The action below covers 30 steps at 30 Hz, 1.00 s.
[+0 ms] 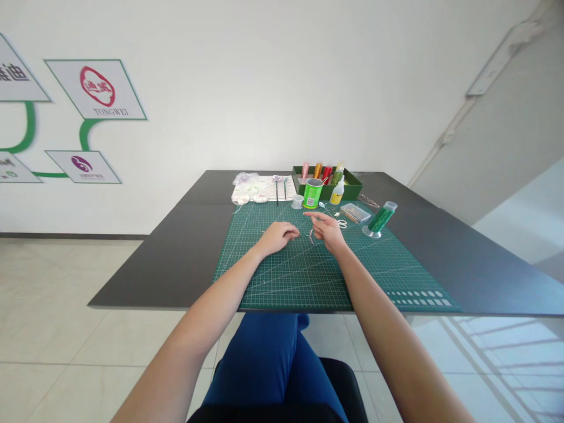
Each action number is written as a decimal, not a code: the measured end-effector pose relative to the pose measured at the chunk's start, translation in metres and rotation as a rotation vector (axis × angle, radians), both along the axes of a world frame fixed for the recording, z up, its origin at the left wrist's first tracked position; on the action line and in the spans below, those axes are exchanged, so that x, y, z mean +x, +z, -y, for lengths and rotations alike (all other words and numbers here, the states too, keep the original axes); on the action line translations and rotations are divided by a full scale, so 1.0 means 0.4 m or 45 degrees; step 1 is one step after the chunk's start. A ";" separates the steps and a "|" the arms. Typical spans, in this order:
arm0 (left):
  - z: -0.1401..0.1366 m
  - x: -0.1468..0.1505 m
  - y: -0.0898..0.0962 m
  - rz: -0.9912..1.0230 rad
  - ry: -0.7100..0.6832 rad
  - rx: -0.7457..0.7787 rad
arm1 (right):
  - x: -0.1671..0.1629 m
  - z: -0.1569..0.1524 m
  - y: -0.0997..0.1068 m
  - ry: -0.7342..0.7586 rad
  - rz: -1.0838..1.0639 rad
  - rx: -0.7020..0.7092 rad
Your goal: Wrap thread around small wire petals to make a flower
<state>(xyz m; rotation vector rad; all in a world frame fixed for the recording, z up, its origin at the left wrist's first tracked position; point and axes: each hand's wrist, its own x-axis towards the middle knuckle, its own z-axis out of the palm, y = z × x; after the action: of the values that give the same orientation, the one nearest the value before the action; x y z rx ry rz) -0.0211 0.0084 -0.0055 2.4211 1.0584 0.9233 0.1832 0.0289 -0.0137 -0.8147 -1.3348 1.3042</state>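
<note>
My left hand (277,237) rests low over the green cutting mat, fingers closed in a pinch. What they hold is too small to make out; a thin pale tip shows just left of the hand. Facing it, my right hand (326,230) has its index finger stretched to the left and its other fingers curled. A small pink strand (311,236) hangs at these curled fingers, and a fine line seems to run from it toward my left fingertips. White-handled scissors (342,224) lie just beyond my right hand.
The cutting mat (299,282) covers the table's middle. Behind stand a green can (312,194), a glue bottle (337,191), a small white tub (297,202) and a green box (352,191) with spools. A green thread spool (382,217) leans at right; a clear case (356,212) lies nearby.
</note>
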 end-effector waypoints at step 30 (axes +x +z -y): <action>-0.004 -0.011 0.007 0.443 0.427 -0.006 | -0.014 0.004 -0.019 0.071 0.722 0.290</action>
<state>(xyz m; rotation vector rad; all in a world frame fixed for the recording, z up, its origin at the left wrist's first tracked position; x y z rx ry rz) -0.0254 0.0099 -0.0027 2.0068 1.3436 1.3854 0.1777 0.0273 -0.0212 -1.0339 -1.9229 0.9672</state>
